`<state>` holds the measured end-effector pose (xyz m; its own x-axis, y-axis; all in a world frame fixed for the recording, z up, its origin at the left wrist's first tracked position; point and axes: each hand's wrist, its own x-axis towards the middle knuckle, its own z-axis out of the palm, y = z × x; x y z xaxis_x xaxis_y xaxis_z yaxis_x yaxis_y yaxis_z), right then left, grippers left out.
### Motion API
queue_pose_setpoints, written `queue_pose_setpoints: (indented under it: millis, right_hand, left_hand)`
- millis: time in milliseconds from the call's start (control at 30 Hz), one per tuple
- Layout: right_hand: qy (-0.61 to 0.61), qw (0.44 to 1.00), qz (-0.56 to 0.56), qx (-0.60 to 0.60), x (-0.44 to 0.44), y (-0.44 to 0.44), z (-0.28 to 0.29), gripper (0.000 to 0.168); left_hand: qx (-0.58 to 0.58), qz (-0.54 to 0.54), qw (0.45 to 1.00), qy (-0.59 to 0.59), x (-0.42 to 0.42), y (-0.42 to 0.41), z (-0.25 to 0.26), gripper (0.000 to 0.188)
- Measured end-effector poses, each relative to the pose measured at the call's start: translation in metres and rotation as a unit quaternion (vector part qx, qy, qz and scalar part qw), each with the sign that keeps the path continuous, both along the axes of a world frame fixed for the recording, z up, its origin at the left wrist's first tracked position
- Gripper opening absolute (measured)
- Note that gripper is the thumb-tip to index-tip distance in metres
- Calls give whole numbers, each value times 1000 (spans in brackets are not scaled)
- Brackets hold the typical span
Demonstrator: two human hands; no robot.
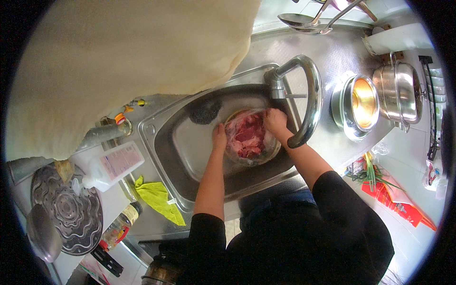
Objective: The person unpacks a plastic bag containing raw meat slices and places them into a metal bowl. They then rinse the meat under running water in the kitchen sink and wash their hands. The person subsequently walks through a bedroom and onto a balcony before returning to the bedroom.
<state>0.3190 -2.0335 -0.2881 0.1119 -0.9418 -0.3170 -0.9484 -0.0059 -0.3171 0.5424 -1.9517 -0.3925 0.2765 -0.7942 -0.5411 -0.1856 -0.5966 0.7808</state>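
Raw red meat [247, 133] lies in a clear round bowl [272, 155] inside the stainless steel sink [185, 142]. A thin clear film seems to cover part of the meat, though I cannot tell if it is a plastic bag. My left hand [219, 137] grips the bowl's left side, thumb near the rim. At the bowl's upper right, my right hand [276, 121] has its fingers curled at the rim; the fingertips are hidden. The curved chrome faucet [313, 99] arches over my right forearm.
A dark drain strainer [205, 112] sits in the sink. To the left are a yellow-green cloth [158, 199], a white plastic jug [114, 165] and a perforated steamer plate [67, 208]. Metal bowls [356, 107] and a steel pot [397, 92] stand right. A large pale object [135, 46] blocks the upper left.
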Motion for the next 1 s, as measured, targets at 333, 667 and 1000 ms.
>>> queue_pose_setpoints:
  millis: [333, 667, 1000]
  right_hand:
    - [-39, 986, 120, 111, -20, -29, -100, 28]
    - [-214, 967, -4, 137, -10, -50, -107, 22]
    - [-205, 968, -10, 148, 3, -66, -105, 20]
  left_hand:
    - [76, -59, 994, -61, 5, -28, 16, 58]
    - [147, -58, 987, -34, 2, -39, 24, 61]
    - [160, -51, 986, 12, 7, -44, 21, 63]
